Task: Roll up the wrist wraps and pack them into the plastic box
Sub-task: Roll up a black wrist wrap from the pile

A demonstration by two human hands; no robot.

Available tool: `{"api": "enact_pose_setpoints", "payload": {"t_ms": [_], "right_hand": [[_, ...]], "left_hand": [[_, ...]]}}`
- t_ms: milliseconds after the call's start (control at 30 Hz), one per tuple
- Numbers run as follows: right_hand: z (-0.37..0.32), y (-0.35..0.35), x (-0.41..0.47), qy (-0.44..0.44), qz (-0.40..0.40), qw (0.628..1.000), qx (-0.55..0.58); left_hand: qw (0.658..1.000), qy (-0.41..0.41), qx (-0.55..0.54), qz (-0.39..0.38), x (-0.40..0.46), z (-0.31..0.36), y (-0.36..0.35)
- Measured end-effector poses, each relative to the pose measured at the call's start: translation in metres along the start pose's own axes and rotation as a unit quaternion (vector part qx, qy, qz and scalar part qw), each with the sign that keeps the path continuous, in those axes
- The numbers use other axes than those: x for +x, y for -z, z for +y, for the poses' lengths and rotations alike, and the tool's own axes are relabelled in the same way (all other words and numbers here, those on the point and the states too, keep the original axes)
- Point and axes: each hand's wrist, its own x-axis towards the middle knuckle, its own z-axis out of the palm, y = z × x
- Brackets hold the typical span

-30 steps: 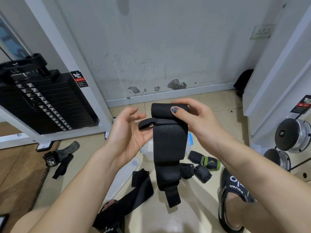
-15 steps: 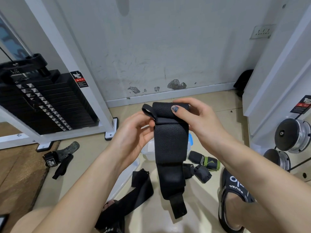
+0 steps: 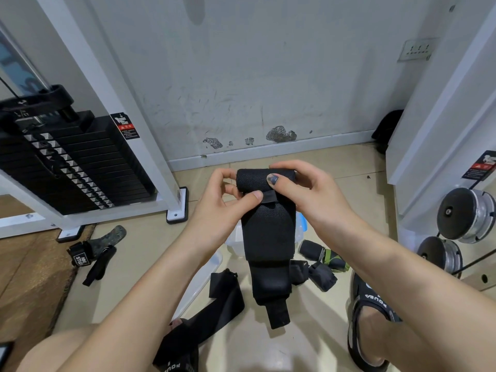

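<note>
Both hands hold one black wrist wrap [image 3: 268,232] up in the air over the floor [image 3: 268,347]. The right hand [image 3: 303,189] grips the started roll at the wrap's top end, thumb across its front. The left hand [image 3: 225,202] pinches the other side, its thumb pressing the thin thumb loop [image 3: 268,197] flat against the fabric. The rest of the wrap hangs straight down, its narrow tail lowest.

The step in hand looks like the start of the roll. To do it well, the loop should be tucked inside the first turn so that it makes no lump, and both edges kept level so the roll does not cone. Light tension on the hanging length would keep each turn tight.

The plastic box [image 3: 236,240] sits on the floor directly behind the hanging wrap, mostly hidden; what seems to be its clear lid [image 3: 204,277] lies beside it, though I cannot be sure. Another unrolled wrap [image 3: 214,304] lies near the left foot, and rolled wraps [image 3: 319,253] lie just right of the box.
</note>
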Motion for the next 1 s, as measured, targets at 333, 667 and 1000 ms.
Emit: {"api": "enact_pose_setpoints", "payload": {"t_ms": [333, 667, 1000], "right_hand": [[-0.001, -0.0005, -0.0001, -0.012, -0.064, 0.997, 0.027], [-0.0024, -0.0016, -0.0028, 0.006, -0.069, 0.998, 0.004], [-0.0034, -0.0004, -0.0001, -0.005, -0.064, 0.998, 0.006]], "left_hand": [[0.996, -0.054, -0.02, -0.065, -0.0009, 0.0086, 0.0055], [0.993, -0.093, -0.001, -0.067, -0.0003, 0.0065, 0.0073], [0.988, -0.121, -0.005, -0.093, -0.0041, 0.0091, 0.0074]]}}
